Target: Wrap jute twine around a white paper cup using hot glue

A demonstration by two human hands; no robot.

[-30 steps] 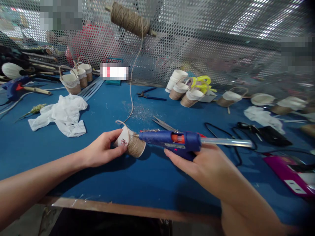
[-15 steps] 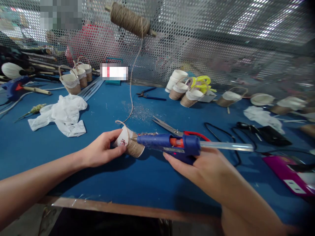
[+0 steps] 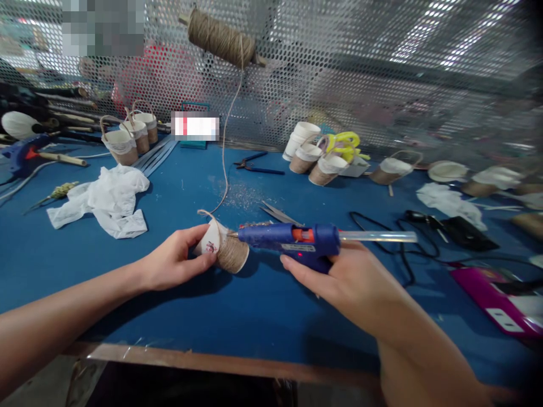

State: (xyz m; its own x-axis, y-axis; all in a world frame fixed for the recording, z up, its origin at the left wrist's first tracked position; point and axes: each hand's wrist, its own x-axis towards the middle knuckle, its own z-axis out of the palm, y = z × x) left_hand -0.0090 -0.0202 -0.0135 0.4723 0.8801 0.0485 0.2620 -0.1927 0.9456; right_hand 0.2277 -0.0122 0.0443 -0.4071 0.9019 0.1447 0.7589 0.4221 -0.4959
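My left hand (image 3: 182, 257) grips a small paper cup (image 3: 232, 254) lying tilted on its side, its lower part wound with brown twine and its upper part white with a small print. My right hand (image 3: 335, 277) is wrapped around a blue hot glue gun (image 3: 288, 237), with a clear glue stick (image 3: 377, 236) poking out the back. The gun's nozzle meets the cup near the edge of the wound twine. From the cup, a strand of twine (image 3: 224, 164) runs up to the spool (image 3: 220, 39). Scissors (image 3: 280, 213) lie partly hidden behind the gun.
Pliers (image 3: 258, 164) lie behind the cup. Twine-wrapped cups (image 3: 121, 148) stand at back left, and more cups (image 3: 324, 170) at back right. A white cloth (image 3: 106, 198) lies left; black cable (image 3: 399, 249) and a magenta object (image 3: 487, 299) are right. A perforated metal screen (image 3: 339, 73) rises behind.
My right hand has tilted the glue gun a little, its rear end now higher and the scissors' red handle mostly covered. The cup stays in my left hand; the view shifts slightly.
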